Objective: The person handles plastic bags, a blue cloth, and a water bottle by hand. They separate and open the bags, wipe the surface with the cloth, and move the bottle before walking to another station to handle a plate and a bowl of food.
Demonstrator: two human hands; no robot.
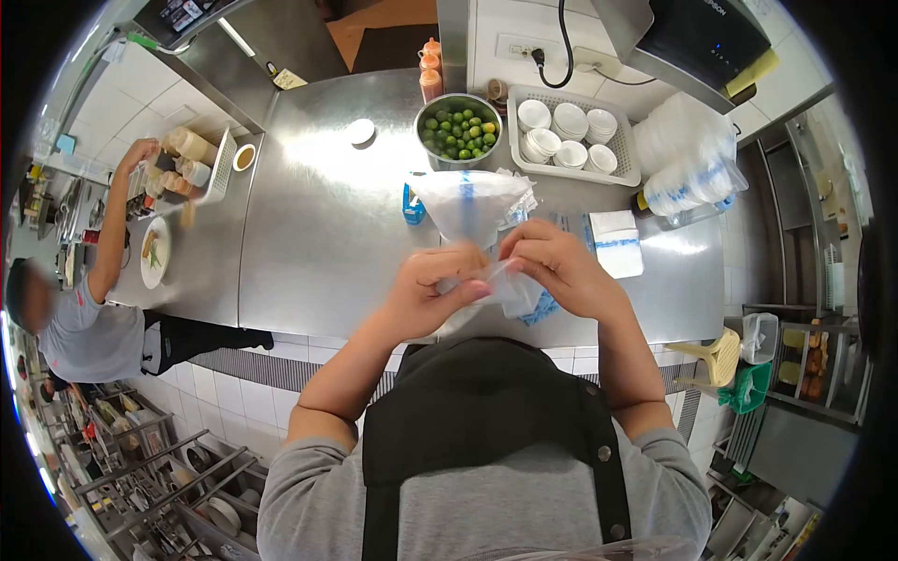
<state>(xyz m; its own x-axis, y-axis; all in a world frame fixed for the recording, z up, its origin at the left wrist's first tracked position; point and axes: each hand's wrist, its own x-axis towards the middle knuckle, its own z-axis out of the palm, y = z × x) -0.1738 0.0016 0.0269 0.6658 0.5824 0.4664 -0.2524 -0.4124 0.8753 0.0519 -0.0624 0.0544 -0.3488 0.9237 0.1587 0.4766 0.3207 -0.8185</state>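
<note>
Both hands meet in front of my chest over the front edge of the steel counter. My left hand (438, 292) is closed, thumb against fingers, pinching a clear plastic bag (514, 295); motion blurs it slightly. From the other side, my right hand (559, 271) pinches the same bag near its upper edge. The bag hangs crumpled and see-through between them. Just beyond my hands lies a white translucent plastic package (472, 198) with a blue stripe. A small blue packet (412, 204) sits at its left. A folded white-and-blue plastic stack (615, 245) lies to the right.
A steel bowl (421, 148) of limes stands behind, beside a white tray (582, 175) of stacked cups. Orange bottles (430, 73), a small white dish (362, 132) and bagged containers (697, 164) share the counter (318, 252). At left, a co-worker (89, 327) reaches toward bottles near a plate (155, 273).
</note>
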